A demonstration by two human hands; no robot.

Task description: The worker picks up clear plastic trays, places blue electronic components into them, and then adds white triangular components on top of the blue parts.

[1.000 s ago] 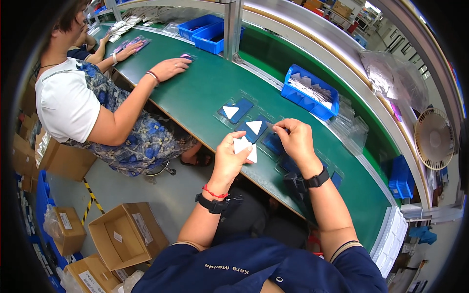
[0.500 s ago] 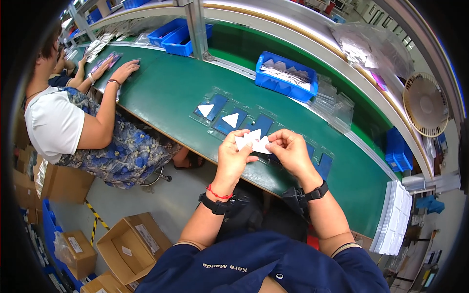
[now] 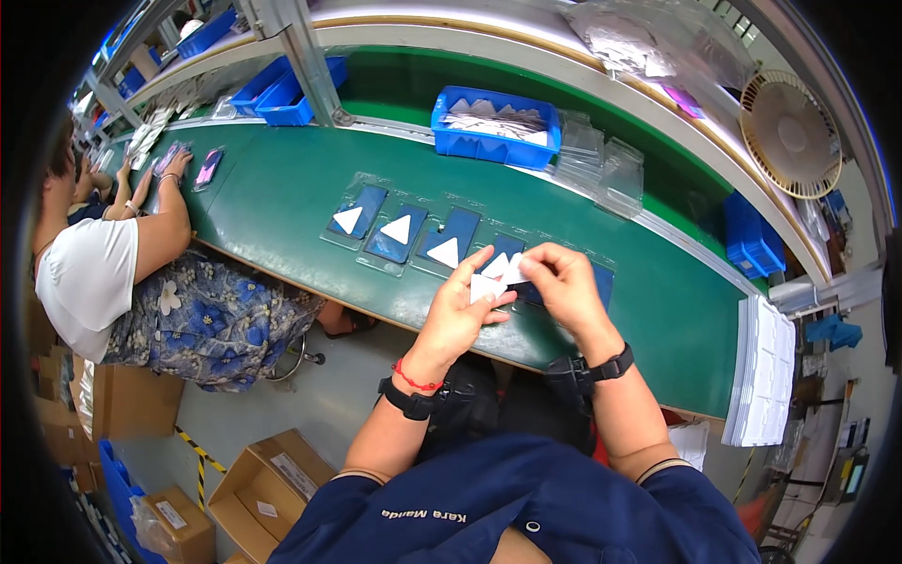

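Note:
My left hand [image 3: 458, 315] holds white triangular cards [image 3: 485, 288] between thumb and fingers. Close beside it, my right hand [image 3: 567, 282] pinches another white triangle [image 3: 513, 270] by its edge. Below my hands runs a row of dark blue rectangular pieces in clear plastic trays. A white triangle lies on the leftmost blue piece [image 3: 367, 199], one on the second piece [image 3: 394, 248] and one on the third piece [image 3: 460, 226]. Another triangle [image 3: 498, 265] shows over the fourth piece; whether it lies there or is held, I cannot tell. My hands partly hide the pieces farther right.
Behind the row stands a blue bin [image 3: 489, 143] of white cards, with clear trays [image 3: 620, 179] to its right. A white stack [image 3: 759, 371] is at the bench's right end, near a fan [image 3: 791, 133]. A co-worker [image 3: 94, 273] sits left; cardboard boxes [image 3: 268, 484] stand below.
My view has shifted, so the bench things appear farther left. My hands are now over the fourth blue piece, and the triangle on the third shows clear of them. The held triangles have spread apart.

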